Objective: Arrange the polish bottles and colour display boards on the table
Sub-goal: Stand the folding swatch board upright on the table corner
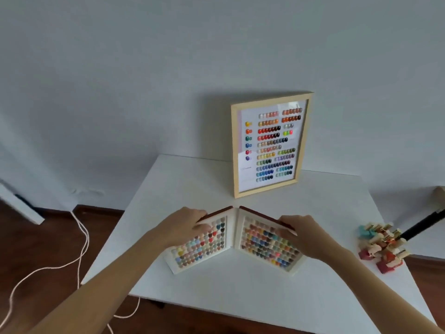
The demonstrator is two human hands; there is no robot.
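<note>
Both forearms outstretched, left hand [186, 226] and right hand [304, 235] gripping folding colour board [237, 242]

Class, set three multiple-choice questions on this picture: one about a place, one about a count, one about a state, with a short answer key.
1. Where do the polish bottles lie on the white table?
A. Near its right edge
B. At its left edge
C. On the floor

2. How many hands touch the folding colour board?
A. None
B. One
C. Two

3. How is the wooden-framed colour chart placed?
A. Lying flat
B. Standing upright by the wall
C. Held in the air

Key: 1 A, the heap sits far right. 2 C, the left hand and the right hand each rest on a panel. 3 B, its lower edge stands on the table.
</note>
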